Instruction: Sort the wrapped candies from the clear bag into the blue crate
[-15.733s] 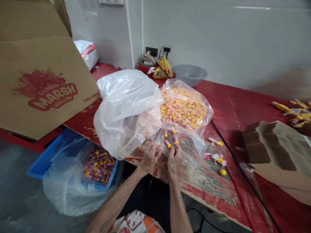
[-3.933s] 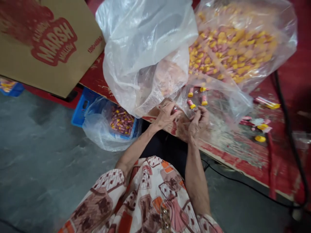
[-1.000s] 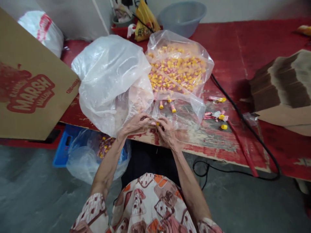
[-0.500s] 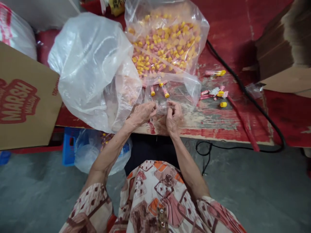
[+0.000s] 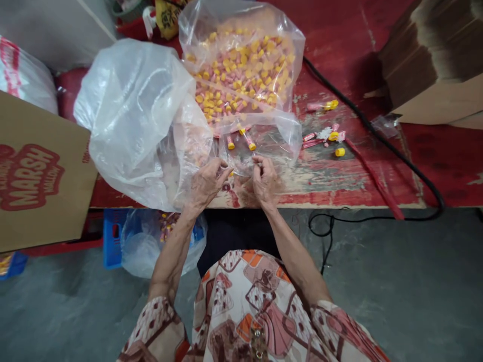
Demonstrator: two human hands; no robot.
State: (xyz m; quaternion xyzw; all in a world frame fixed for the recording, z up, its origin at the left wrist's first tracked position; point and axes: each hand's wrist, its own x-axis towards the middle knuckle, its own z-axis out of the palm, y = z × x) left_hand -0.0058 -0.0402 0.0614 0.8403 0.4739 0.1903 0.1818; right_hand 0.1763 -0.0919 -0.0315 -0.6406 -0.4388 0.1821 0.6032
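Observation:
Near the table's front edge, my left hand has its thumb and fingers curled, with a small yellow piece at the fingertips. To its right, my right hand is closed beside the clear plastic's lower edge; what it pinches, if anything, is too small to name. Just beyond the hands, two pink tubes with yellow caps lie at the mouth of a clear bag. Many more such pink and yellow pieces fill that bag. A large whitish plastic bag touches the area left of my left hand.
Loose tubes, a yellow cap and a red strip lie right on the red table. A black cable crosses there. Cardboard boxes stand left and right. Below, a blue crate holds a bag.
The view has shifted slightly. My left hand has turned and its fingertips have drawn a little away from my right hand; a small yellow piece now shows at them.

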